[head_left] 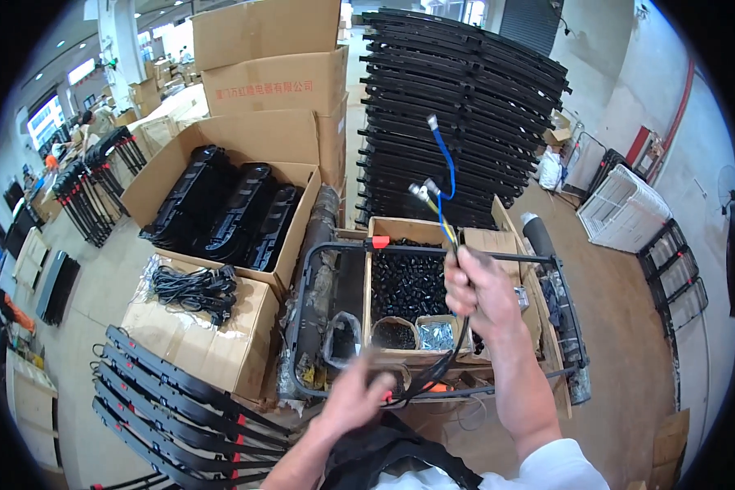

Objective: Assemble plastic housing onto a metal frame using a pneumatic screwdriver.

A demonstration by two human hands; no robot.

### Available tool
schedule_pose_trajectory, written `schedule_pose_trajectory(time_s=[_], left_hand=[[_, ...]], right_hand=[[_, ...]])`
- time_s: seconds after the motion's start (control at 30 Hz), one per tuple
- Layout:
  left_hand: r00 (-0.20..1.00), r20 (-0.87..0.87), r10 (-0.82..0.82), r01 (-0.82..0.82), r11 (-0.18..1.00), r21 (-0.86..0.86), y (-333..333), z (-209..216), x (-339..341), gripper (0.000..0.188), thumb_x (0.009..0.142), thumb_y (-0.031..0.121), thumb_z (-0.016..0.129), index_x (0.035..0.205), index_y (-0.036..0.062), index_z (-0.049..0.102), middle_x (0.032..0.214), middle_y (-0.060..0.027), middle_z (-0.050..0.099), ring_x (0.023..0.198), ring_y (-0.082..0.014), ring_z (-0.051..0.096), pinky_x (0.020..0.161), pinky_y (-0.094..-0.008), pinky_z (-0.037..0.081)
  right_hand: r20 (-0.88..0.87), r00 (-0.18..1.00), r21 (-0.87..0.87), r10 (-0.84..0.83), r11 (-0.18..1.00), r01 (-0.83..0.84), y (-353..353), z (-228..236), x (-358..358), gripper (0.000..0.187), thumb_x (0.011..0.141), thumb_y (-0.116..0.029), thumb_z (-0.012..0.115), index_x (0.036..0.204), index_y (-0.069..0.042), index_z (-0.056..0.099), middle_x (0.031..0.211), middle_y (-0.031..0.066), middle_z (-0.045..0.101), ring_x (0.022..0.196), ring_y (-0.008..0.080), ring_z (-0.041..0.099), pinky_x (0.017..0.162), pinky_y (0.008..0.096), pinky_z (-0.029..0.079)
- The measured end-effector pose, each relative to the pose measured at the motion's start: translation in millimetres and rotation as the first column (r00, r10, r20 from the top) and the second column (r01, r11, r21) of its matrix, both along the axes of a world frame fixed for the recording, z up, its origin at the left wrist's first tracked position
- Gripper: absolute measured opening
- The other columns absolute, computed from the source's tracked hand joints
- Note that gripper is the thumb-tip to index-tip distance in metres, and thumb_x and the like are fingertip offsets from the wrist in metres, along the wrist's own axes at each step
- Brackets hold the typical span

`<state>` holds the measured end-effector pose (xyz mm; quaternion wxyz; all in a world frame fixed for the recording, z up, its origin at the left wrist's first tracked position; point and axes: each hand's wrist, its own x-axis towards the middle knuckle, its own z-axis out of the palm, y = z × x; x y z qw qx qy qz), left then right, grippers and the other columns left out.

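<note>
My right hand [483, 292] is closed around a black power cord [462, 333], raised over the bench. From the top of the fist stick out blue and yellow wires, with the blue wire [447, 155] bent upward and pale terminals at the tips. The cord runs down to a dark bundle by the near bar of a black tubular frame [433, 245]. My left hand [353, 400] is near that bar and the lower cord; motion blurs its fingers. Inside the frame lies a wooden tray [368, 286] holding many small black parts [408, 282] and a box of silvery screws [435, 336].
An open carton [298, 237] of black plastic housings and a carton topped with coiled black cords [194, 290] stand left. Black curved frames [171, 400] are stacked at lower left. A tall stack of black panels [457, 122] rises behind the bench. White racks [625, 208] lean right.
</note>
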<state>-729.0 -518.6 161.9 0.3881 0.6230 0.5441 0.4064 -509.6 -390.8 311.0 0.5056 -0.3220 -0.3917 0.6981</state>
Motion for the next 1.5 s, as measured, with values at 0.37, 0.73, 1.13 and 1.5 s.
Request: schedule_pose_trajectory(time_s=[0.37, 0.73, 1.13, 1.5], left_hand=[[0.889, 0.405, -0.212, 0.014, 0.898, 0.440, -5.0, 129.0, 32.8, 0.048, 0.108, 0.032, 0.055, 0.136, -0.0065, 0.057, 0.134, -0.0156, 0.065, 0.128, -0.0234, 0.059, 0.112, -0.0383, 0.042], [0.733, 0.678, 0.052, -0.146, 0.986, 0.081, -106.9, 86.3, 75.5, 0.037, 0.105, 0.022, 0.061, 0.133, -0.0022, 0.061, 0.110, -0.0127, 0.071, 0.092, -0.0126, 0.069, 0.073, -0.0242, 0.053], [0.482, 0.835, 0.267, -0.346, 0.933, -0.098, -139.9, 55.2, 63.9, 0.030, 0.099, -0.001, 0.048, 0.127, -0.0046, 0.056, 0.107, -0.0155, 0.072, 0.109, -0.0252, 0.070, 0.091, -0.0321, 0.055], [0.684, 0.655, 0.322, -0.353, 0.931, -0.089, -146.4, 20.9, 1.8, 0.028, 0.104, 0.013, 0.059, 0.126, -0.0045, 0.061, 0.117, -0.0163, 0.072, 0.111, -0.0204, 0.069, 0.093, -0.0312, 0.054]], right_hand=[[-0.135, 0.833, -0.162, 0.536, 0.818, -0.552, -141.8, 9.9, 67.5, 0.029, 0.111, -0.025, 0.050, 0.101, 0.001, 0.058, 0.075, -0.0008, 0.049, 0.050, 0.0042, 0.033, 0.045, 0.0230, 0.028], [-0.159, 0.721, -0.230, 0.675, 0.684, -0.692, -198.2, -42.4, 90.6, 0.031, 0.110, -0.026, 0.051, 0.101, 0.003, 0.058, 0.074, -0.0007, 0.047, 0.049, 0.0035, 0.032, 0.046, 0.0223, 0.027], [-0.148, 0.744, -0.223, 0.651, 0.711, -0.667, -215.7, -101.5, 40.9, 0.028, 0.110, -0.025, 0.052, 0.098, -0.001, 0.059, 0.074, -0.0005, 0.048, 0.052, 0.0043, 0.033, 0.047, 0.0215, 0.029], [-0.080, 0.770, -0.294, 0.633, 0.723, -0.625, -211.2, -134.0, -8.8, 0.027, 0.110, -0.025, 0.052, 0.101, -0.001, 0.060, 0.077, -0.0005, 0.049, 0.054, 0.0040, 0.034, 0.048, 0.0210, 0.030]])
